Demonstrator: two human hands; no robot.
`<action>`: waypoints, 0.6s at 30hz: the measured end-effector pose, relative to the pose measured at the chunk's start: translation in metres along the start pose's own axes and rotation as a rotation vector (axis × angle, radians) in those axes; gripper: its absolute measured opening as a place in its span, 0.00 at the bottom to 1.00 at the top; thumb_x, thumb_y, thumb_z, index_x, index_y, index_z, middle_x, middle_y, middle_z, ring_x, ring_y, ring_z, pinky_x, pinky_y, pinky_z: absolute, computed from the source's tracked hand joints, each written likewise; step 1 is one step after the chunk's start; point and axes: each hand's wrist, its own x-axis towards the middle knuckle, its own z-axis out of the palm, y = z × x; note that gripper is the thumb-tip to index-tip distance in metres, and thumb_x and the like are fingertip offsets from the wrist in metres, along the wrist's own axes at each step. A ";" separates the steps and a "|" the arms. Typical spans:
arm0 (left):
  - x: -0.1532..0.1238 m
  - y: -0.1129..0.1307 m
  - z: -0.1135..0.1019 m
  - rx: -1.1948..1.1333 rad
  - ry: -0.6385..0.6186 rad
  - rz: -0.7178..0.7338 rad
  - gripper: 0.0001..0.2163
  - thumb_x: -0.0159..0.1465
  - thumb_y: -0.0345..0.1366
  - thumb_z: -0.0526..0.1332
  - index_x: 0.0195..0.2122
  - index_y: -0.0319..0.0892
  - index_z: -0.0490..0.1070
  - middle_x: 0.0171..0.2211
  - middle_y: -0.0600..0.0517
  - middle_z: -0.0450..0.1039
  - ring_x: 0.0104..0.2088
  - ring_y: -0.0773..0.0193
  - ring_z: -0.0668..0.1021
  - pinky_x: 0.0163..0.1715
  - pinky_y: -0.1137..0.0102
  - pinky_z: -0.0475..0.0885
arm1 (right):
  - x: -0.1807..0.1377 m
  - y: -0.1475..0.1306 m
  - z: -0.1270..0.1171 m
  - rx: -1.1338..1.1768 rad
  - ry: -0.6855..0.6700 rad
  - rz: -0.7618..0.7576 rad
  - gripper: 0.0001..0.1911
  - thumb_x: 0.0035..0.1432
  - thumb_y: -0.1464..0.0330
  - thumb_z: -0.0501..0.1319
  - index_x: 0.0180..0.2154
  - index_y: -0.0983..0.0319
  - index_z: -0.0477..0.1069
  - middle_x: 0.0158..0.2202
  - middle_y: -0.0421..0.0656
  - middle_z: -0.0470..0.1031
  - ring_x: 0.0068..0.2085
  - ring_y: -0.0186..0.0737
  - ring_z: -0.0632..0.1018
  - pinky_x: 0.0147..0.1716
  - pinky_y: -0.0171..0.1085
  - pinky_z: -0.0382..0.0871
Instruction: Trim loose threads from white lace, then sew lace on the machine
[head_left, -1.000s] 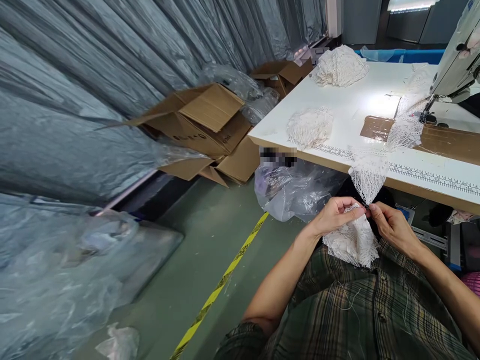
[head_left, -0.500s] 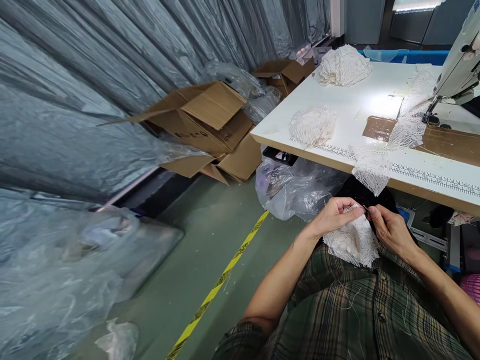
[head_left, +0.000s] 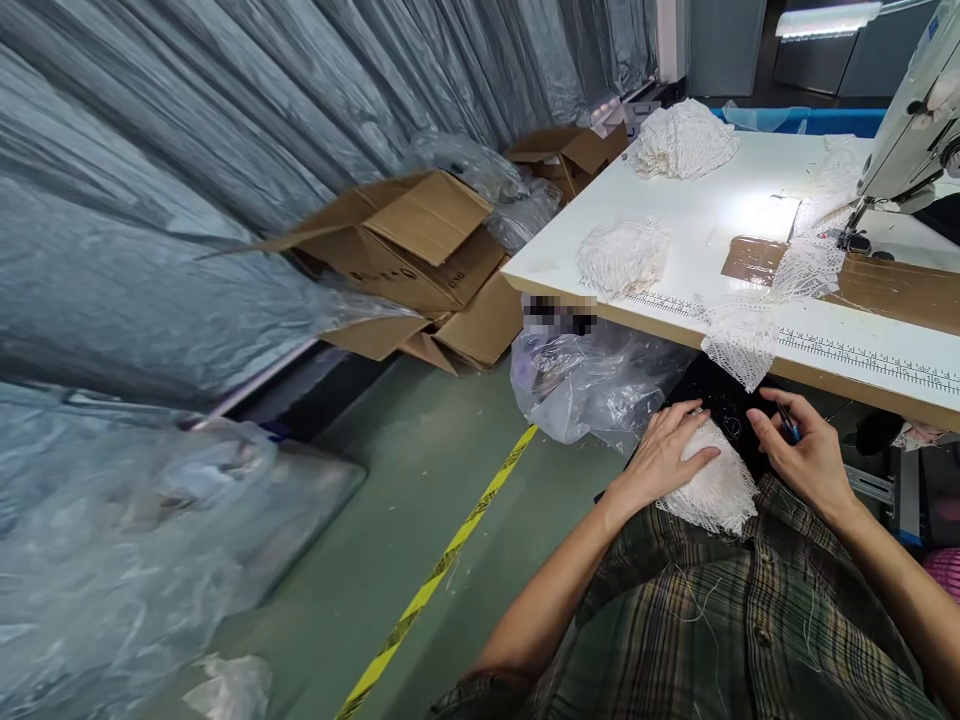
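The lace (head_left: 716, 490) is lying on my lap, right of the frame's centre and below its middle. My left hand (head_left: 664, 455) is coming in from the lower left and resting palm down over the lace's left side, fingers spread and extended, thumb stretching across the top; it is not pinching anything. My right hand (head_left: 810, 460) is hovering to the right of the lace, apart from it, its lower fingers curling around a small blue-and-dark tool (head_left: 789, 425) while thumb and forefinger are standing apart. The tool's tip is too small to make out.

The lace is looking white and openwork, bunching in layers, with a ragged lower edge spreading against my plaid shirt (head_left: 705, 620). Something black is lying just above it, with loose threads showing.

I am counting one bunch on my lap and one strip (head_left: 742, 340) hanging over the front edge of the table (head_left: 697, 225) in the upper right. The strip is running back to the one machine (head_left: 907, 120) at the right edge. Two white piles are sitting on the table: a far pile (head_left: 682, 142) and a near pile (head_left: 622, 258). Two boxes are standing open left of the table, a large box (head_left: 420, 265) and a small box (head_left: 574, 160).
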 end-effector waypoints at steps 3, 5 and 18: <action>-0.007 -0.006 0.010 0.086 -0.028 0.041 0.19 0.65 0.43 0.62 0.55 0.43 0.70 0.59 0.40 0.67 0.61 0.48 0.70 0.59 0.48 0.65 | 0.017 -0.004 0.000 0.036 0.022 0.017 0.35 0.53 0.43 0.62 0.47 0.67 0.74 0.17 0.35 0.65 0.20 0.36 0.67 0.25 0.37 0.65; -0.007 -0.006 0.011 0.052 0.001 0.046 0.19 0.65 0.44 0.62 0.55 0.43 0.70 0.59 0.40 0.67 0.60 0.49 0.70 0.59 0.49 0.65 | 0.024 -0.007 0.003 0.057 0.049 -0.001 0.32 0.53 0.43 0.62 0.41 0.66 0.76 0.16 0.35 0.64 0.20 0.35 0.66 0.25 0.37 0.65; 0.030 0.006 -0.022 -1.339 -0.231 -0.166 0.49 0.42 0.72 0.63 0.57 0.40 0.69 0.47 0.36 0.78 0.42 0.48 0.81 0.38 0.60 0.76 | -0.035 -0.029 0.009 0.016 -0.632 -0.320 0.15 0.63 0.67 0.54 0.23 0.61 0.65 0.19 0.35 0.61 0.21 0.30 0.60 0.22 0.32 0.55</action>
